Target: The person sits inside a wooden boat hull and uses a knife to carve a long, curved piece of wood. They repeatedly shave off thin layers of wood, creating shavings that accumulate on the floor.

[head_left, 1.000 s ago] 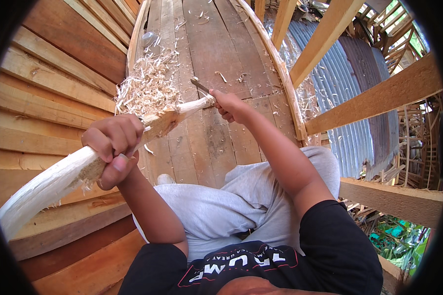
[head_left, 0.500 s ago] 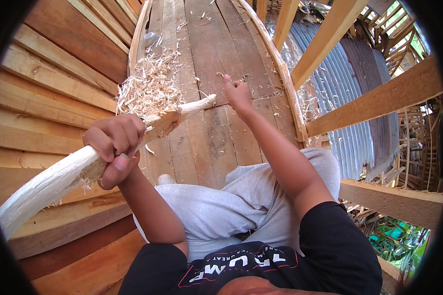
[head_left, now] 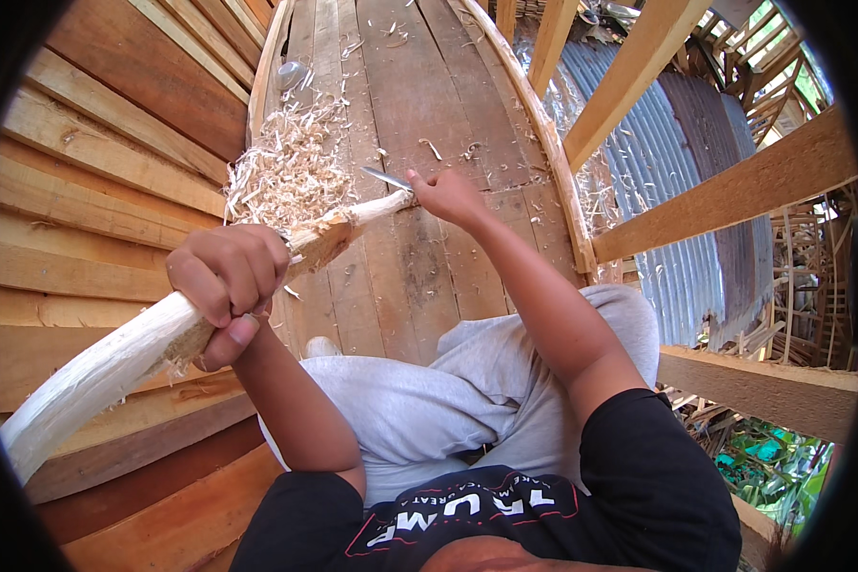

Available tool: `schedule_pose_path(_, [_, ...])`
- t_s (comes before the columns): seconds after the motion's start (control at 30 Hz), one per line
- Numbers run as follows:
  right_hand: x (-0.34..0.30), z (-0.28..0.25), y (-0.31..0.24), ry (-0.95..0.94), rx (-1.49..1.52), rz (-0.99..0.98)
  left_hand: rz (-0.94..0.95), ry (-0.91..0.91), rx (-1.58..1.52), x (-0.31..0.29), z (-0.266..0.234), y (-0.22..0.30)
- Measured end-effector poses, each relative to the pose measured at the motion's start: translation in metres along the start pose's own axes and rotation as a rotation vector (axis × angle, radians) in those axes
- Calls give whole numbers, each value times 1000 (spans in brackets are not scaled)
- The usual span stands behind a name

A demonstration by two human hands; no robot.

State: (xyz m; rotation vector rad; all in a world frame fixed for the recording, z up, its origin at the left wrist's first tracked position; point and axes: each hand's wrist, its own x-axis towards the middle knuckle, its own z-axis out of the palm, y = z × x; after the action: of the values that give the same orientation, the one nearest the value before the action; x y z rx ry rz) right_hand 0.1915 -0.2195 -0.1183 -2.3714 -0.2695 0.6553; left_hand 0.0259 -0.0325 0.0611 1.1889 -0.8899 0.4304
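A long, pale, peeled wooden branch [head_left: 114, 357] runs from the lower left toward the middle of the view, curving slightly. My left hand [head_left: 231, 286] is wrapped round it at a rough, darker patch. Beyond that hand the wood thickens into a brownish knot and then narrows to a thin tip. At this far tip my right hand [head_left: 448, 197] is closed on a knife [head_left: 387, 178]. Its narrow metal blade points left and lies just above the tip; whether it touches the wood I cannot tell. My fingers hide the knife's handle.
A heap of curly wood shavings [head_left: 291, 167] lies on the plank floor [head_left: 415, 286] beyond my left hand. Behind it is a small clear cup [head_left: 293, 75]. A wooden plank wall [head_left: 95, 181] stands at left; wooden rails [head_left: 734, 191] and corrugated metal sheets [head_left: 663, 143] are at right.
My right hand has moved left and nearer to the branch tip, and the knife blade now shows. My left hand and the branch have shifted slightly.
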Motion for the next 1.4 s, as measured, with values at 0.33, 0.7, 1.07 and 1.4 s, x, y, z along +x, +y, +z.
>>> schedule_pose_path(0.33, [9, 9, 9, -114, 274, 166, -21, -69, -6, 5, 3, -1])
schedule_pose_path(0.7, [4, 4, 8, -75, 1, -56, -30, -133, -68, 6, 1, -1])
schedule_pose_path(1.07, [19, -11, 23, -115, 1067, 401, -34, -128, -53, 5, -4, 0])
schedule_pose_path(1.4, [22, -30, 8, 380, 700, -220, -32, -104, -56, 6, 2, 0])
